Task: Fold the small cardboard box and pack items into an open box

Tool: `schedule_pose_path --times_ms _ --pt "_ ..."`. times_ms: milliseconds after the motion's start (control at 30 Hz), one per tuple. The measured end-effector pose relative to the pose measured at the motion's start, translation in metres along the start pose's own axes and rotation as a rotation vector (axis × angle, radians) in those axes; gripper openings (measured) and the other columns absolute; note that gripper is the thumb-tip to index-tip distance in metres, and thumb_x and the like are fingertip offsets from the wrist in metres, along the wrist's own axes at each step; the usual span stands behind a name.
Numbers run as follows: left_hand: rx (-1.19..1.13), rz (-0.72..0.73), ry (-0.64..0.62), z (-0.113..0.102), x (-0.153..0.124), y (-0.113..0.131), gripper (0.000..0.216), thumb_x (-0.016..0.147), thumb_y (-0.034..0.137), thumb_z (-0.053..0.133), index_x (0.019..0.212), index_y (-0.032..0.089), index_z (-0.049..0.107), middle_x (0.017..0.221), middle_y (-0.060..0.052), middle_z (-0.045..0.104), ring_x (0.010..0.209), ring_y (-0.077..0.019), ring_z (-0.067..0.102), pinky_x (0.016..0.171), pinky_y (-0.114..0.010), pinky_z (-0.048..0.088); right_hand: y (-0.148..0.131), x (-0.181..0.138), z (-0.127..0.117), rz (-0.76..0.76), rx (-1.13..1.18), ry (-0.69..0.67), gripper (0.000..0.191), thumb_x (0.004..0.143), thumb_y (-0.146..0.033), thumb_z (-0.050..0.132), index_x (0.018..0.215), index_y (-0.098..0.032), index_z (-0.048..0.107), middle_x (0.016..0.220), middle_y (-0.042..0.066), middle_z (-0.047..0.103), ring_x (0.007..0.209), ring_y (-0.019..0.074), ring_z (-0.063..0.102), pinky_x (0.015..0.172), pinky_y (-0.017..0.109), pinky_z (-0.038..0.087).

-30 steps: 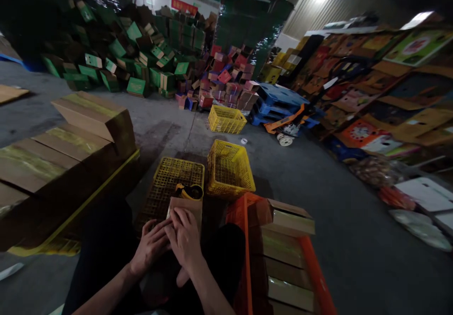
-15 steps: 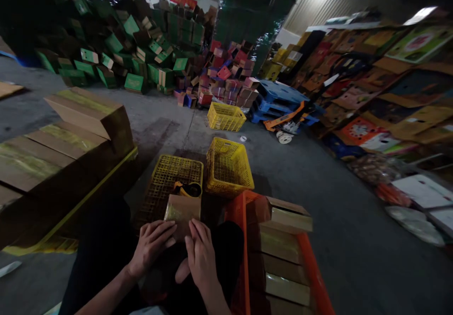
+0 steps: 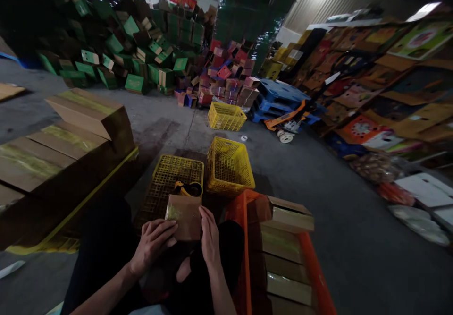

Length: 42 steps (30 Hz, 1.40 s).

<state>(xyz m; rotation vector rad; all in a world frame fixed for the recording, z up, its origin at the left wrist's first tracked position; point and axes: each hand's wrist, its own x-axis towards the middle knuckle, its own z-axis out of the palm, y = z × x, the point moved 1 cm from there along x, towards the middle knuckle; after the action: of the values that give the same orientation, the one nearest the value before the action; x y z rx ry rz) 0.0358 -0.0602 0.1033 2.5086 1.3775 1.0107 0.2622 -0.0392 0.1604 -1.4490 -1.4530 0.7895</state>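
A small brown cardboard box [image 3: 184, 220] with a glossy taped top rests over my lap. My left hand [image 3: 153, 243] grips its near left corner, fingers curled onto the top. My right hand [image 3: 209, 237] lies along its right side with the fingers straight and pressed to the edge. Just beyond the box a yellow tape dispenser [image 3: 188, 189] sits on an upturned yellow crate [image 3: 170, 178].
An orange crate [image 3: 244, 220] holding several stacked cartons [image 3: 288, 218] stands at my right. A second yellow crate [image 3: 229, 166] is ahead, a third [image 3: 226, 116] farther off. Flat cardboard stacks [image 3: 71, 135] lie left. Piles of green and red boxes, blue pallets [image 3: 279, 95] and cartons fill the background.
Both hands slid off the box top toward me, then the right hand moved to the box's right side and the left took the near left corner.
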Motion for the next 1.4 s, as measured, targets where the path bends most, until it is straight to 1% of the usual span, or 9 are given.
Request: schedule_pose_path --times_ms 67,167,300,400,600,867,1100,1267,1400 --pt "0.006 0.002 0.003 0.003 -0.002 0.000 0.044 0.097 0.037 0.058 0.140 0.036 0.054 0.133 0.000 0.067 0.116 -0.0243 0.057 0.096 -0.040 0.039 0.001 -0.010 -0.002 0.025 0.051 0.013 0.041 0.104 -0.039 0.035 0.132 -0.025 0.061 0.136 0.007 0.061 0.125 0.0202 0.059 0.110 0.040 0.048" --pt "0.015 0.000 0.008 0.006 -0.003 -0.001 0.043 0.097 0.038 0.056 0.140 0.036 0.053 0.132 0.000 0.067 0.116 -0.0246 0.057 0.096 -0.041 0.039 0.002 -0.027 -0.003 0.014 0.023 0.024 0.040 0.104 -0.039 0.037 0.131 -0.026 0.062 0.136 0.007 0.061 0.125 0.0205 0.058 0.111 0.040 0.047" --pt "0.016 0.000 0.011 0.007 -0.003 0.000 0.042 0.097 0.038 0.057 0.139 0.036 0.055 0.132 -0.001 0.067 0.114 -0.0246 0.058 0.095 -0.041 0.040 0.003 -0.045 -0.006 -0.023 -0.087 0.001 0.040 0.104 -0.034 0.035 0.135 -0.026 0.058 0.138 0.008 0.058 0.126 0.0201 0.057 0.111 0.040 0.047" --pt "0.009 0.011 0.019 0.006 -0.003 0.000 0.042 0.097 0.037 0.056 0.140 0.035 0.054 0.133 -0.001 0.067 0.115 -0.0246 0.057 0.096 -0.041 0.039 0.001 -0.051 -0.008 -0.060 -0.212 -0.025 0.039 0.105 -0.030 0.034 0.136 -0.027 0.057 0.137 0.008 0.058 0.127 0.0199 0.056 0.112 0.041 0.046" --pt "0.017 0.007 0.009 0.001 0.001 0.002 0.046 0.096 0.038 0.059 0.141 0.036 0.052 0.132 0.000 0.067 0.117 -0.0245 0.056 0.096 -0.040 0.037 -0.006 -0.044 -0.001 -0.149 -0.424 -0.062 0.040 0.103 -0.027 0.039 0.141 -0.031 0.052 0.136 0.009 0.054 0.127 0.0219 0.055 0.109 0.042 0.049" --pt "0.001 0.014 0.035 -0.001 0.002 0.005 0.044 0.096 0.037 0.059 0.140 0.036 0.054 0.130 0.000 0.068 0.115 -0.0235 0.056 0.096 -0.039 0.036 -0.001 -0.042 -0.008 -0.293 -0.501 -0.038 0.037 0.102 -0.025 0.038 0.134 -0.026 0.058 0.131 0.009 0.061 0.122 0.0220 0.061 0.104 0.040 0.054" --pt "-0.005 -0.015 0.017 -0.003 0.005 0.006 0.042 0.096 0.038 0.058 0.138 0.036 0.056 0.129 0.000 0.069 0.114 -0.0239 0.057 0.097 -0.040 0.037 -0.014 -0.036 -0.009 -0.264 -0.508 -0.046 0.034 0.103 -0.025 0.037 0.128 -0.024 0.060 0.127 0.010 0.061 0.118 0.0225 0.060 0.102 0.040 0.054" --pt "-0.014 -0.014 0.030 0.003 0.002 0.001 0.041 0.095 0.038 0.059 0.136 0.037 0.058 0.127 0.000 0.070 0.115 -0.0247 0.057 0.096 -0.040 0.038 -0.026 -0.028 0.005 -0.287 -0.584 -0.065 0.033 0.102 -0.026 0.039 0.127 -0.024 0.061 0.125 0.010 0.062 0.119 0.0261 0.056 0.103 0.049 0.049" --pt "-0.007 -0.014 0.040 0.004 0.001 0.002 0.040 0.096 0.036 0.059 0.136 0.036 0.058 0.128 -0.001 0.069 0.117 -0.0244 0.057 0.097 -0.041 0.036 -0.029 -0.019 0.015 -0.303 -0.584 -0.070 0.034 0.102 -0.026 0.039 0.128 -0.023 0.061 0.126 0.009 0.063 0.119 0.0259 0.056 0.104 0.049 0.047"
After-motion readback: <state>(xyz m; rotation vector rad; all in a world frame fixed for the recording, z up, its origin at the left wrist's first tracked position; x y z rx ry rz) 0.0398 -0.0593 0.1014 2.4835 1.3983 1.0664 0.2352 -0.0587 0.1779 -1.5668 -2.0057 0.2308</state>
